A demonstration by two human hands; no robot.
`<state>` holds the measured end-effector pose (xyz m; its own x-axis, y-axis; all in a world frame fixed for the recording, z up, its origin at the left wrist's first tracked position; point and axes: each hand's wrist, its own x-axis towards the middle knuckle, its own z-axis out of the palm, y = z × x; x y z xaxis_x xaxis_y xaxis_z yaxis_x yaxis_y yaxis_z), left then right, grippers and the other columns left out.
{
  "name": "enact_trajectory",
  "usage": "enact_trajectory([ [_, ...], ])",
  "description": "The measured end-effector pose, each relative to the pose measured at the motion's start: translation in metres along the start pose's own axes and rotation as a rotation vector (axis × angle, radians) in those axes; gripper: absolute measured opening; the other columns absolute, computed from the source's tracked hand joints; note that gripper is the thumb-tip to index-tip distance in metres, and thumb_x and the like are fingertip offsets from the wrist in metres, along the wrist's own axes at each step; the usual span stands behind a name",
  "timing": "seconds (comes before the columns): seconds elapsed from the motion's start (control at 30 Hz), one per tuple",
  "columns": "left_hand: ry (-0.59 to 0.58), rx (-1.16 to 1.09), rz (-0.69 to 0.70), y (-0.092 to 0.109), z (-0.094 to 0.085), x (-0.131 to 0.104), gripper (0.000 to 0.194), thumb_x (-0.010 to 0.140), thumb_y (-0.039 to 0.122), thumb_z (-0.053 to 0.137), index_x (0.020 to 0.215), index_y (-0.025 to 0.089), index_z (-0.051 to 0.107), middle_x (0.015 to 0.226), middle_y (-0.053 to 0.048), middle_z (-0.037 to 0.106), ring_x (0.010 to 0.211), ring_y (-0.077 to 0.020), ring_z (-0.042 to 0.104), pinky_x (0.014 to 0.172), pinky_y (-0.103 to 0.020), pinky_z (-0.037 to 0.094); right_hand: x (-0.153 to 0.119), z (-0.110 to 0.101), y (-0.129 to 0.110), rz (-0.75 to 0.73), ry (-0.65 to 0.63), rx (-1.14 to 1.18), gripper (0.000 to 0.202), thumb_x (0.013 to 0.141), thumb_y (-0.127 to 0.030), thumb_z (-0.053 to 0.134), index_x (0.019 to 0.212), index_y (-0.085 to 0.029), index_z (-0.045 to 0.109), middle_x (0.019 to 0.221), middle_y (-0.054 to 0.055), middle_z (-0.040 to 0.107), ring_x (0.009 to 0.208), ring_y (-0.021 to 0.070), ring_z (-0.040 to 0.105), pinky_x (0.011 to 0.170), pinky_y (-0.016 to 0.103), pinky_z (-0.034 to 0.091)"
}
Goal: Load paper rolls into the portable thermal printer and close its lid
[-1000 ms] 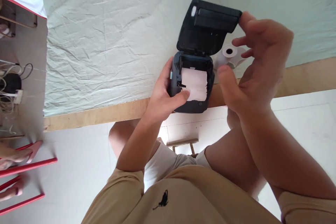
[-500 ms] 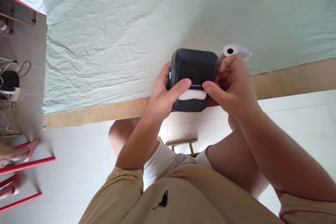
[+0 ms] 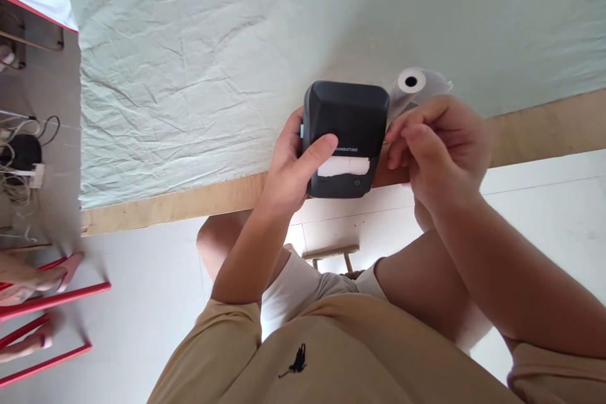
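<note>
A black label printer is held at the table's front edge, with white paper showing at its slot. My left hand grips its left side, thumb across the front. Just right of the printer is my right hand, with thumb and index finger pinched together; whatever may be between them is too small to make out. Behind the right hand a white paper roll with a black core lies on the cloth, beside some clear plastic.
A pale green cloth covers the table, whose bare wooden edge faces me. Cables and red stool legs are on the floor at the left, near another person's feet.
My right hand has left the printer and moved right, its thumb and index finger now pinched. The white paper in the slot shows more fully. My left hand still holds the printer.
</note>
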<state>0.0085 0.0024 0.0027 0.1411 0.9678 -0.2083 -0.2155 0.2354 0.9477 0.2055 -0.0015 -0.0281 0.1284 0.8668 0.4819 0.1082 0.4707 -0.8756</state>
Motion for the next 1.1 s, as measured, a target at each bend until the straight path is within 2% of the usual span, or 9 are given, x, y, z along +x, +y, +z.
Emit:
enact_trajectory([
  [0.13, -0.021, -0.017, -0.017, 0.002, 0.001, 0.001, 0.051, 0.090, 0.067, 0.088, 0.119, 0.029, 0.072, 0.106, -0.005, 0.079, 0.110, -0.0328, 0.083, 0.076, -0.037, 0.067, 0.003, -0.002, 0.000, -0.006, 0.096, 0.044, 0.031, 0.096, -0.053, 0.082, 0.078, -0.030, 0.071, 0.072, -0.006, 0.074, 0.039, 0.0096, 0.043, 0.039, 0.030, 0.032],
  [0.27, -0.019, -0.006, -0.028, 0.004, 0.001, 0.002, 0.051, 0.089, 0.068, 0.088, 0.118, 0.029, 0.074, 0.107, -0.004, 0.080, 0.112, -0.0327, 0.083, 0.079, -0.037, 0.068, 0.001, -0.001, 0.002, 0.013, 0.073, 0.071, 0.029, 0.099, -0.052, 0.080, 0.080, -0.032, 0.070, 0.065, -0.006, 0.066, 0.039, 0.0109, 0.037, 0.039, 0.032, 0.030],
  [0.37, -0.021, 0.003, -0.020, 0.003, 0.000, 0.002, 0.051, 0.089, 0.068, 0.088, 0.120, 0.029, 0.074, 0.107, -0.004, 0.081, 0.113, -0.0325, 0.083, 0.082, -0.038, 0.069, 0.002, -0.002, 0.000, 0.087, 0.062, 0.116, 0.024, 0.099, -0.041, 0.079, 0.080, -0.031, 0.069, 0.063, -0.005, 0.062, 0.041, 0.0118, 0.037, 0.041, 0.034, 0.032],
  [0.43, -0.034, 0.000, -0.007, 0.001, -0.002, 0.003, 0.049, 0.092, 0.065, 0.087, 0.122, 0.029, 0.074, 0.108, -0.004, 0.081, 0.111, -0.0313, 0.083, 0.082, -0.037, 0.069, 0.006, -0.005, -0.005, 0.152, 0.000, 0.248, 0.026, 0.097, -0.034, 0.079, 0.077, -0.030, 0.063, 0.056, -0.007, 0.053, 0.039, 0.0108, 0.032, 0.040, 0.033, 0.031],
  [0.57, -0.078, -0.016, 0.036, -0.007, -0.007, 0.008, 0.053, 0.091, 0.066, 0.088, 0.125, 0.029, 0.072, 0.107, -0.004, 0.081, 0.103, -0.0300, 0.085, 0.077, -0.037, 0.068, 0.018, -0.011, -0.023, 0.488, -0.272, 0.677, 0.048, 0.096, -0.047, 0.076, 0.069, -0.028, 0.042, 0.052, -0.010, 0.025, 0.038, 0.0098, 0.022, 0.037, 0.030, 0.026],
  [0.63, -0.100, -0.017, 0.047, -0.010, -0.008, 0.010, 0.056, 0.089, 0.067, 0.089, 0.126, 0.029, 0.071, 0.106, -0.004, 0.081, 0.101, -0.0298, 0.085, 0.076, -0.038, 0.069, 0.023, -0.012, -0.031, 0.629, -0.335, 0.830, 0.054, 0.095, -0.048, 0.077, 0.068, -0.027, 0.035, 0.053, -0.010, 0.019, 0.039, 0.0092, 0.021, 0.038, 0.029, 0.027],
  [0.7, -0.102, -0.017, 0.055, -0.010, -0.009, 0.010, 0.054, 0.091, 0.066, 0.088, 0.125, 0.028, 0.071, 0.106, -0.004, 0.080, 0.101, -0.0295, 0.085, 0.077, -0.039, 0.069, 0.025, -0.011, -0.034, 0.676, -0.349, 0.909, 0.056, 0.094, -0.044, 0.079, 0.067, -0.026, 0.033, 0.053, -0.010, 0.017, 0.040, 0.0086, 0.020, 0.040, 0.028, 0.027],
  [0.9, -0.097, -0.028, 0.065, -0.007, -0.007, 0.008, 0.050, 0.091, 0.065, 0.088, 0.119, 0.027, 0.071, 0.105, -0.004, 0.080, 0.101, -0.0288, 0.085, 0.077, -0.038, 0.069, 0.022, -0.012, -0.028, 0.786, -0.283, 0.796, 0.052, 0.088, -0.054, 0.082, 0.070, -0.028, 0.040, 0.054, -0.010, 0.021, 0.042, 0.0103, 0.018, 0.039, 0.030, 0.028],
  [1.1, -0.079, -0.031, 0.053, -0.006, -0.006, 0.008, 0.053, 0.091, 0.067, 0.088, 0.121, 0.027, 0.072, 0.105, -0.005, 0.080, 0.105, -0.0316, 0.085, 0.078, -0.040, 0.069, 0.021, -0.014, -0.028, 0.794, -0.280, 0.793, 0.050, 0.088, -0.053, 0.082, 0.072, -0.028, 0.042, 0.055, -0.009, 0.025, 0.044, 0.0108, 0.021, 0.040, 0.030, 0.029],
])
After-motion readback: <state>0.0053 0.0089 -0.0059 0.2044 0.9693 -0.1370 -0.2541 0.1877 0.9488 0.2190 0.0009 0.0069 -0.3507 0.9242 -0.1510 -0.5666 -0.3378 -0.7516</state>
